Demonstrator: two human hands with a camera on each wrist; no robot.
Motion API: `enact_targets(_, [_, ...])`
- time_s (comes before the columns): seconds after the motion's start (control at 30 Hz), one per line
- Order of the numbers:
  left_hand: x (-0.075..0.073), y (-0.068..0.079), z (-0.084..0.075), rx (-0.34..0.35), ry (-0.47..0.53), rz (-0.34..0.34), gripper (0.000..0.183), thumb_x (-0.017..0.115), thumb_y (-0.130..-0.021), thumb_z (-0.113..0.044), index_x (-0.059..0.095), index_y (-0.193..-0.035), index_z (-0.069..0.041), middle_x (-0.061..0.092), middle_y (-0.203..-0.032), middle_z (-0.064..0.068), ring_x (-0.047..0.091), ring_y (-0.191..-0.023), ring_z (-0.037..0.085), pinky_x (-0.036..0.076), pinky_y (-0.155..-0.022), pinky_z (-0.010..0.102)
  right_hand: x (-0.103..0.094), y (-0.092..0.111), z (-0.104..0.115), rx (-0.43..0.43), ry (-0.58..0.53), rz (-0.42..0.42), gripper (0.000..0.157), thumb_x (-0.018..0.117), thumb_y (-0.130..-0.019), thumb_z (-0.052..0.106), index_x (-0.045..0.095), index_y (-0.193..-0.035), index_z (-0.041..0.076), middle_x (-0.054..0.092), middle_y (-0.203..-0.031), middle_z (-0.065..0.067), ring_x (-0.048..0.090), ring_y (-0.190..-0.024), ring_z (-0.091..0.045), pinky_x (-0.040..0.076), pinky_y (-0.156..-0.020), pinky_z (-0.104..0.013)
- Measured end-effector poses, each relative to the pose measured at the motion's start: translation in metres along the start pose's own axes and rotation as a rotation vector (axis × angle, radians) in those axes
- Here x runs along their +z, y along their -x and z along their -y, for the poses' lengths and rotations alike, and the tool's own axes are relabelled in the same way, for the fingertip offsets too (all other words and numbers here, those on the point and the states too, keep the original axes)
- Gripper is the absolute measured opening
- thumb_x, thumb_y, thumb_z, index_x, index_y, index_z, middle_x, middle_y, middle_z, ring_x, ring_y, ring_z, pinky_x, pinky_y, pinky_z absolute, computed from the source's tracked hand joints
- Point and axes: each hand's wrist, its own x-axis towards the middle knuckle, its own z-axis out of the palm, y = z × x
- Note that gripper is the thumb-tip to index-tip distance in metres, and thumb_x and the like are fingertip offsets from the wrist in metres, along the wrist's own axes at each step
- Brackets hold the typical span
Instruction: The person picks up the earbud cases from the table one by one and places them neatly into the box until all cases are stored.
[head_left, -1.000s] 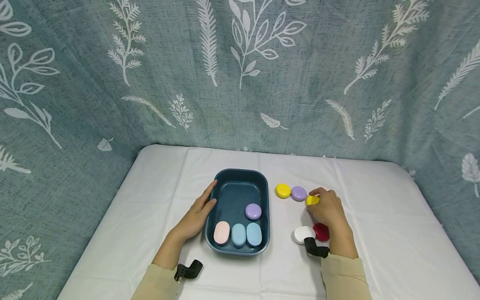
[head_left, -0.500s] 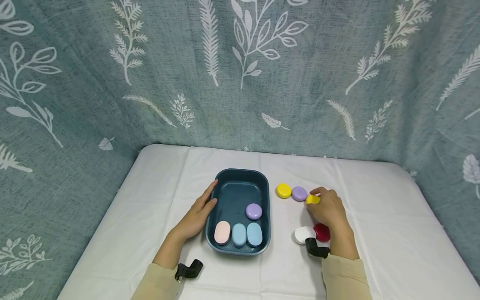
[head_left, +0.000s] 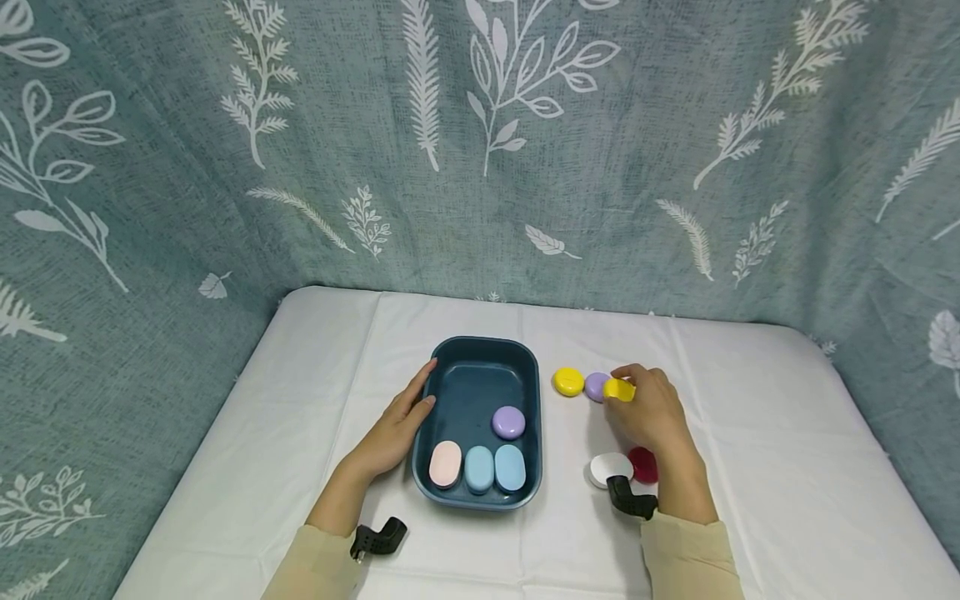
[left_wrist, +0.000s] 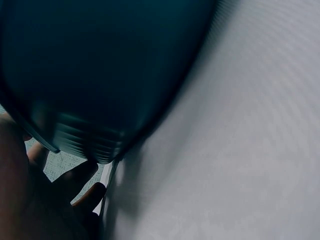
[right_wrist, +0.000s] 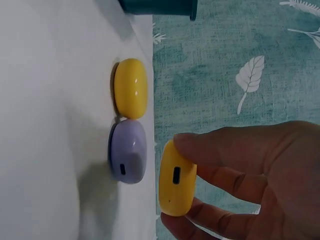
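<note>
In the head view, my right hand point(head_left: 648, 408) pinches a yellow earbud case point(head_left: 619, 390) between thumb and fingers. The right wrist view shows this case lifted off the cloth, its dark charging port facing the camera. A purple earbud case point(right_wrist: 128, 151) lies just beside it on the table, touching another yellow earbud case point(right_wrist: 131, 89). My left hand point(head_left: 390, 429) rests against the left side of a dark blue tray point(head_left: 534, 392), fingers fairly straight, fingertips at its rim. Inside the tray are a round purple case point(head_left: 508, 422), a pale pink case point(head_left: 446, 464) and two light blue cases point(head_left: 479, 469).
A white case point(head_left: 609, 469) and a dark red case point(head_left: 643, 464) lie by my right wrist, the red one partly hidden by it. White cloth covers the table point(head_left: 322, 400). A leaf-patterned curtain point(head_left: 480, 233) hangs behind it.
My right hand has raised the yellow earbud case and shifted it slightly left, now partly covering the purple one. My left hand and the tray have stayed put.
</note>
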Motion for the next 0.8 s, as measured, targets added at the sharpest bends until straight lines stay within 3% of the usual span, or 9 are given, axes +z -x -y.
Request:
enact_targets(0.33, [-0.001, 0.0, -0.001, 0.012, 0.0, 0.003, 0.055, 0.04, -0.113, -0.038, 0.019, -0.164, -0.043, 0.016, -0.174, -0.006, 0.014, -0.162, 0.026, 0.012, -0.129, 0.061, 0.0, 0.005, 0.015, -0.095, -0.053, 0.006, 0.048, 0.066, -0.1, 0.024, 0.057, -0.143, 0.006, 0.053, -0.135, -0.025, 0.052, -0.113, -0.039, 0.046, -0.093, -0.051])
enact_targets(0.6, [0.001, -0.002, 0.002, 0.004, 0.015, -0.007, 0.057, 0.041, -0.113, -0.032, 0.02, -0.165, -0.038, 0.017, -0.174, -0.003, 0.015, -0.162, 0.029, 0.012, -0.129, 0.061, 0.005, 0.008, 0.024, -0.134, -0.08, -0.004, 0.05, 0.067, -0.1, 0.023, 0.056, -0.145, 0.007, 0.053, -0.139, -0.024, 0.053, -0.121, -0.041, 0.047, -0.097, -0.055])
enact_targets(0.8, [-0.003, 0.008, -0.029, -0.017, 0.041, 0.003, 0.058, 0.04, -0.113, -0.026, 0.02, -0.167, -0.028, 0.016, -0.175, 0.003, 0.013, -0.162, 0.033, 0.01, -0.129, 0.063, 0.008, 0.01, 0.033, -0.174, -0.091, -0.039, 0.048, 0.069, -0.099, 0.022, 0.059, -0.143, 0.007, 0.055, -0.14, -0.022, 0.055, -0.124, -0.041, 0.048, -0.101, -0.057])
